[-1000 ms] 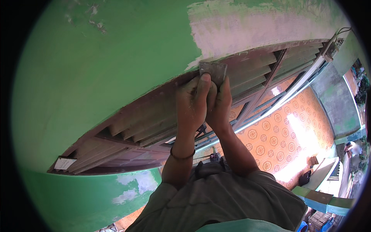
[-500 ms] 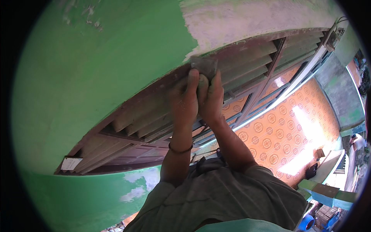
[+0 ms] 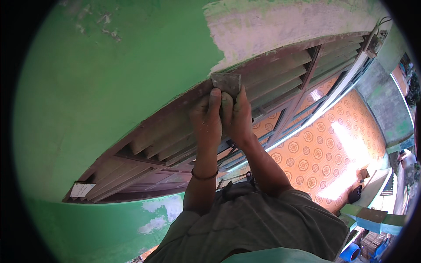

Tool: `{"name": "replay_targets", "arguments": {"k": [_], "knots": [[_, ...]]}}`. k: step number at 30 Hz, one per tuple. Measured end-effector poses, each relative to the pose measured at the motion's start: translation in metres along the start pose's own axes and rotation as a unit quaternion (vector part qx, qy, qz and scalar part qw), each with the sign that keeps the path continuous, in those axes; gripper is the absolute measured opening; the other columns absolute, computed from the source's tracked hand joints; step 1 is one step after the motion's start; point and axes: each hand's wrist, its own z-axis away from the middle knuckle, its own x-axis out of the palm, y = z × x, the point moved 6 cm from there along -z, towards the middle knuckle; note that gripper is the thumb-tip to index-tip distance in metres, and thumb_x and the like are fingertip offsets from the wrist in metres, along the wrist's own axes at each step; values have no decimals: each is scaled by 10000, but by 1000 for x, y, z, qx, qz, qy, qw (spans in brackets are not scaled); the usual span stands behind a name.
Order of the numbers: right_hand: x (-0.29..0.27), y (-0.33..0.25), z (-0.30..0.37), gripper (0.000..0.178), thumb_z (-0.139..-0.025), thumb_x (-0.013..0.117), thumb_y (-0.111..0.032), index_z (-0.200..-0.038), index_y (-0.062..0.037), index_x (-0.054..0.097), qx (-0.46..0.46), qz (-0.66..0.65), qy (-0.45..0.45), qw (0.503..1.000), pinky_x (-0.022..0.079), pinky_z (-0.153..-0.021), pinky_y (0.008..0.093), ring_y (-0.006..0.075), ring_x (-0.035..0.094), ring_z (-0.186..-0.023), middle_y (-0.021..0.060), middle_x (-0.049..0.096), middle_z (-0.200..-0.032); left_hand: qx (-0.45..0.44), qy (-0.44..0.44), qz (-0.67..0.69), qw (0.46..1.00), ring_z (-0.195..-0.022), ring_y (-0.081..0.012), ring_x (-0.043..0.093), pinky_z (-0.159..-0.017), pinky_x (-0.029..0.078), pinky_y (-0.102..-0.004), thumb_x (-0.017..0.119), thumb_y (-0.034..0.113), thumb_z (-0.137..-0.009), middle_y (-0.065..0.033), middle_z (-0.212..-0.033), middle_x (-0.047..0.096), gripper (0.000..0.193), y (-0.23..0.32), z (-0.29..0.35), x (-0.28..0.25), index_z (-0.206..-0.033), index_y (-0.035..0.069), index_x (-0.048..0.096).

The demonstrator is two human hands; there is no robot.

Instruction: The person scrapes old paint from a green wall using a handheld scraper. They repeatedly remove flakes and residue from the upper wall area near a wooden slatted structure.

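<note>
Both my hands grip one scraper (image 3: 226, 82), whose flat grey blade points away from me. Its far edge lies at the brown window frame (image 3: 175, 103), close under the border where the paint ends. My left hand (image 3: 208, 113) is closed on it with the thumb along the blade's base; my right hand (image 3: 235, 111) is closed beside it, and the handle is hidden between them. Beyond the blade, green paint (image 3: 144, 61) covers the wall on the left. A bare pinkish-white patch (image 3: 258, 30) with a ragged edge spreads to the right.
Slanted wooden louvres (image 3: 280, 72) fill the frame behind my hands. A white card (image 3: 82, 189) hangs at its left end. Below right lies an orange patterned tile floor (image 3: 315, 149) with bright sunlight on it. A person (image 3: 407, 158) is at the far right, near a blue container (image 3: 350, 253).
The scraper and both hands have come slightly down toward me, so the blade now sits lower against the frame. My grip is the same.
</note>
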Motion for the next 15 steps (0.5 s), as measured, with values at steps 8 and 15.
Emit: {"name": "replay_targets", "arguments": {"k": [8,15], "knots": [[-3,-6,1,264,-1033,565,-186,-1126,56,516,-45,19,24,999,520,-626,451,479,667,-750,261,662,-846,35,-16,-4,999,-687,-36,514,-592,389,-235,628,360,-1051,29,-741,619,385,2,3,3,-914,18,739],[-2,-10,1,260,-1027,581,-196,-1100,45,517,-82,35,13,996,518,-635,469,479,657,-747,248,646,-820,13,8,-80,997,-749,-28,549,-636,404,-220,617,345,-1058,28,-785,644,366,4,8,-1,-988,13,754]]}}
